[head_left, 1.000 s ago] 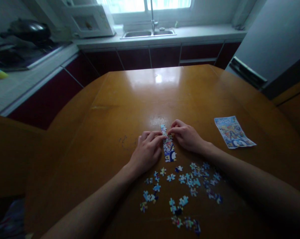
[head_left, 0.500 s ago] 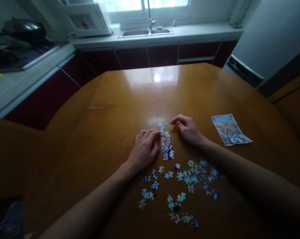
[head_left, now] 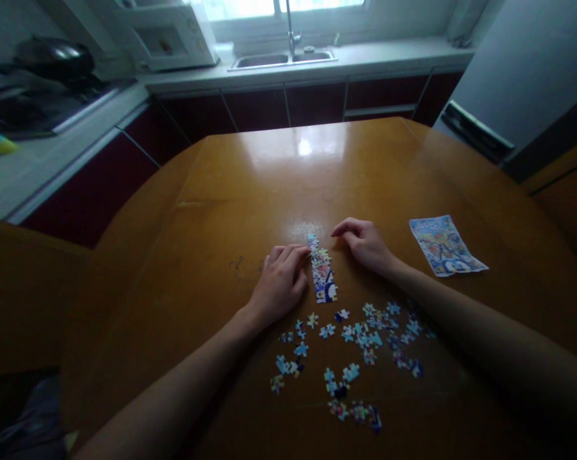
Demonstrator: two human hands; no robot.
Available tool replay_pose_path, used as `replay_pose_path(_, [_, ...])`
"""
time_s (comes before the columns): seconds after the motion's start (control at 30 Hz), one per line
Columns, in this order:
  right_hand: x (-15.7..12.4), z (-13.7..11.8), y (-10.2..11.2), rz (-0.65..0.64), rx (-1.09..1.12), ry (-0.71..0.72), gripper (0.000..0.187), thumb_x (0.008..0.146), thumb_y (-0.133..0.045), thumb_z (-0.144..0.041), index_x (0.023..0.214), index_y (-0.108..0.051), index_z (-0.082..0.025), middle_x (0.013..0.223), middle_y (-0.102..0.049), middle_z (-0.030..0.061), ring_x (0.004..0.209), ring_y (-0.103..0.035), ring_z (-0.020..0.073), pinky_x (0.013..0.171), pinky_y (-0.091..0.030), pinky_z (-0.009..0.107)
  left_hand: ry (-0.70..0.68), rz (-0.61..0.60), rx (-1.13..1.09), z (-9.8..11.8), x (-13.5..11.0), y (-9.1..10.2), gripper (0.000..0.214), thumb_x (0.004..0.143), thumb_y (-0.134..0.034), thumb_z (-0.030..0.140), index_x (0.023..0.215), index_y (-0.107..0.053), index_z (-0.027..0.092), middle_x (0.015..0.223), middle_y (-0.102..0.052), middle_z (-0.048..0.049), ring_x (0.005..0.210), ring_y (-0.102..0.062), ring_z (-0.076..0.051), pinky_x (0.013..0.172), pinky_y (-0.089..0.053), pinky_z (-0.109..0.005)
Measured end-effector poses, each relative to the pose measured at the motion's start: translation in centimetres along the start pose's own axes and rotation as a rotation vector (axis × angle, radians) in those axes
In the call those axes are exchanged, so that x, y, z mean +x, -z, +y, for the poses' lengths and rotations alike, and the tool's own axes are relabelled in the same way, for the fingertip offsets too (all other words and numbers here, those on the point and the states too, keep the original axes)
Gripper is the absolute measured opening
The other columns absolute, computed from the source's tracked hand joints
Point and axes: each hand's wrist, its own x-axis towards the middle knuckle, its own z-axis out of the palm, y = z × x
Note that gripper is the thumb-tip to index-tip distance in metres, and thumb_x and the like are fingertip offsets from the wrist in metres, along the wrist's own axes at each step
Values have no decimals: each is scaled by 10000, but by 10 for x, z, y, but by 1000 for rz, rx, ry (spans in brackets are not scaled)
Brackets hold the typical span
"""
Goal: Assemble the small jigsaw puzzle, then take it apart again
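Observation:
A narrow joined strip of jigsaw puzzle (head_left: 323, 275) lies on the table, with colourful printing and a dark blue and white figure at its near end. My left hand (head_left: 281, 278) rests at its left side, fingers loosely bent and fingertips at the strip's edge. To the right of the strip, apart from it, my right hand (head_left: 363, 244) lies on its side with the index finger reaching out and no piece visible in it. Loose puzzle pieces (head_left: 361, 337) are scattered nearer to me, between my forearms.
A creased printed picture sheet (head_left: 444, 246) lies to the right of my right hand on the wooden table (head_left: 250, 185). Beyond the table are a counter with a sink (head_left: 264, 61), a microwave (head_left: 170, 41) and a wok (head_left: 53, 57) on the stove.
The whole view has shifted slightly. Both hands keep nearly the same places beside the puzzle strip, and no piece has visibly moved.

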Motion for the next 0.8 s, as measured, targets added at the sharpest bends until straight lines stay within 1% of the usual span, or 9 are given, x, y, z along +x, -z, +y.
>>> replay_pose_path(0.2, [1,1,1,-1,12,-16,226,781,-495,-138,784,-714,-192,801,-713,44,759,-625,179,739,-492,344,4,-6,-6,1,0,1,408,886,-531,93,1265,-534,244,1281,-626,-42,1167,-492,-261,1020,-411,-454])
replay_pose_path(0.43, [1,2,2,-13,18,-25,215,787,-505,-139,795,-714,-192,793,-713,41,750,-622,177,723,-490,340,-2,3,-17,0,-1,0,417,880,-506,76,1259,-534,247,1279,-621,-42,1175,-490,-258,1032,-404,-454])
replay_pose_path(0.5, [0,0,2,-23,-1,-2,212,808,-511,-140,821,-718,-187,797,-698,42,741,-608,173,699,-477,332,1,13,-29,0,-1,0,416,873,-497,63,1247,-537,241,1271,-620,-46,1170,-493,-254,1030,-406,-447])
replay_pose_path(0.57, [-4,-6,2,-51,-30,57,202,838,-523,-147,865,-720,-182,817,-669,42,718,-580,161,660,-459,315,7,26,-45,0,0,0,409,867,-482,49,1228,-543,232,1251,-622,-51,1155,-499,-248,1020,-414,-433])
replay_pose_path(0.63, [-11,-16,2,-119,-55,153,185,860,-543,-144,909,-717,-184,861,-638,43,728,-563,153,655,-455,306,14,35,-58,-1,0,0,396,865,-466,39,1204,-550,225,1223,-624,-53,1132,-506,-243,1006,-422,-421])
replay_pose_path(0.67, [-15,-22,2,-171,-67,207,178,868,-554,-139,929,-713,-189,896,-629,46,759,-567,154,678,-464,307,16,37,-63,-1,0,0,392,863,-461,35,1195,-551,224,1212,-624,-52,1125,-507,-241,1002,-425,-418])
replay_pose_path(0.73, [-25,-35,0,-318,-102,322,170,881,-576,-134,964,-705,-206,976,-623,58,866,-580,169,767,-484,323,15,41,-69,-1,0,-1,393,850,-461,28,1178,-553,225,1201,-623,-50,1119,-507,-241,999,-427,-420])
replay_pose_path(0.8, [-35,-48,-4,-480,-167,438,158,896,-580,-134,955,-697,-223,1003,-618,57,914,-568,174,813,-483,330,16,45,-73,-2,0,-2,398,836,-465,25,1167,-555,228,1198,-622,-50,1122,-507,-244,1000,-430,-426])
